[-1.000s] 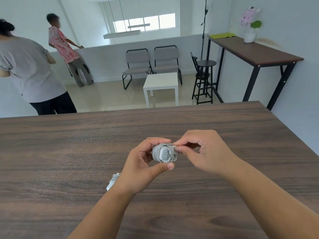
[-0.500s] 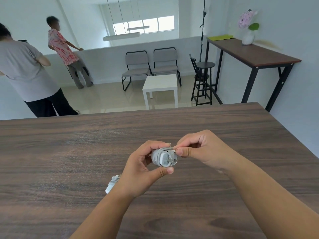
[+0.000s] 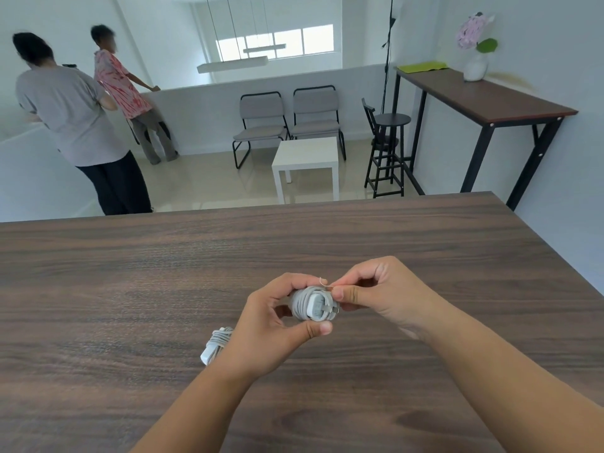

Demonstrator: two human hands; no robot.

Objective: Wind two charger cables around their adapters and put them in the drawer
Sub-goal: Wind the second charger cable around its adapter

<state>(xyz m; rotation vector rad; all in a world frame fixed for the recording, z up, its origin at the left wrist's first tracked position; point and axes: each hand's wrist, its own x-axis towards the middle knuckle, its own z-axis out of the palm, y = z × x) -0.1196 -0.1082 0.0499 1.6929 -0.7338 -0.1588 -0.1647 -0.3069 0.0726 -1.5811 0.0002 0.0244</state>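
Two wound chargers: one adapter (image 3: 315,305) with cable coiled round it sits in your left hand (image 3: 271,331), thumb and fingers curled around it; your right hand (image 3: 376,292) pinches the thin cable tip (image 3: 323,282) at its 1 o'clock. Light, hard body, springy cable likely to unwind, so grip across the coils. Second bundle (image 3: 215,343) lies on the table (image 3: 130,289) at 8 o'clock, partly hidden.

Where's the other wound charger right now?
Head view: the second wound charger lies on the wooden table, just left of the left hand, partly hidden behind its wrist.
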